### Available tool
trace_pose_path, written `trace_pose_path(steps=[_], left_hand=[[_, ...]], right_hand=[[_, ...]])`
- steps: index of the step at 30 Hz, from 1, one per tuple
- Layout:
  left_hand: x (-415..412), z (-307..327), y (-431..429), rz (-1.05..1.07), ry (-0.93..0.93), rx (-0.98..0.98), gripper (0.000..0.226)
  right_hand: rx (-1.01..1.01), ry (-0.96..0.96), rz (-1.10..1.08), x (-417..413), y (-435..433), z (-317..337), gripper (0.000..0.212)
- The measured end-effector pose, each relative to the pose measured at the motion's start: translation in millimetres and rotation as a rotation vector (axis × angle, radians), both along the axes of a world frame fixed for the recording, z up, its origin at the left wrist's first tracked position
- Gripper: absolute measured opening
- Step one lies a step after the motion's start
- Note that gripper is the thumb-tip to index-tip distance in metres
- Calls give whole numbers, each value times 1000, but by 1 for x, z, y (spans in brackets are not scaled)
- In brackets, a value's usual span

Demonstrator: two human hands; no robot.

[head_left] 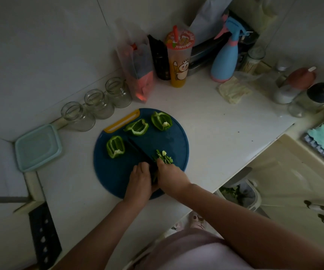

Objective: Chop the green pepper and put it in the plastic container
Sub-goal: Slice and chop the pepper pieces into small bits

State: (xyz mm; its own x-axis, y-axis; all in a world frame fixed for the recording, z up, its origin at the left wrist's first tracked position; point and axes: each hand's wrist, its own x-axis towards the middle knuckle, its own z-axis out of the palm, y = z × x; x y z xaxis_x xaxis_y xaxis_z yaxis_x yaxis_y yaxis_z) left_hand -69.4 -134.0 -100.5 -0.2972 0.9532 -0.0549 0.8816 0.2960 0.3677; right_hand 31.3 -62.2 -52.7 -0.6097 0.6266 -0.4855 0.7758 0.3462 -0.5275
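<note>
A round blue cutting board (118, 178) lies on the white counter. Three green pepper quarters (137, 127) (161, 121) (115, 146) rest on its far half, insides up. A dark knife (139, 149) points away across the board. My right hand (172, 176) grips its handle. My left hand (140, 182) holds down a pepper piece (154, 177) with curled fingers, just left of the blade; most of that piece is hidden. A small heap of chopped pepper strips (165, 157) lies to the right of the blade. The pale teal plastic container (38, 147), lid on, sits to the board's left.
Three glass jars (97, 104) line the wall behind the board. A drink cup (178, 61), a plastic bag (137, 69), a blue spray bottle (225, 59) and spice jars (301, 88) crowd the back. The counter edge (254, 158) runs on the right, with a bin (241, 193) below it.
</note>
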Motion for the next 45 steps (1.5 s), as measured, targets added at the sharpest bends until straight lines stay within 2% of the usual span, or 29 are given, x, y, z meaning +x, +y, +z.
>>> trace_pose_path(steps=[4, 8, 11, 18, 45], left_hand=[[-2, 0, -1, 34, -103, 66, 48], [-9, -2, 3, 76, -186, 167, 50], [-7, -4, 6, 77, -134, 171, 50], [0, -7, 3, 103, 28, 146, 50], [-5, -16, 0, 65, 81, 154, 39]], right_hand=[[30, 26, -17, 15, 0, -5, 20], [52, 26, -75, 34, 9, -6, 24], [63, 45, -112, 42, 13, -5, 22], [95, 50, -39, 45, -1, -1, 21], [146, -21, 127, 42, -9, -9, 13]])
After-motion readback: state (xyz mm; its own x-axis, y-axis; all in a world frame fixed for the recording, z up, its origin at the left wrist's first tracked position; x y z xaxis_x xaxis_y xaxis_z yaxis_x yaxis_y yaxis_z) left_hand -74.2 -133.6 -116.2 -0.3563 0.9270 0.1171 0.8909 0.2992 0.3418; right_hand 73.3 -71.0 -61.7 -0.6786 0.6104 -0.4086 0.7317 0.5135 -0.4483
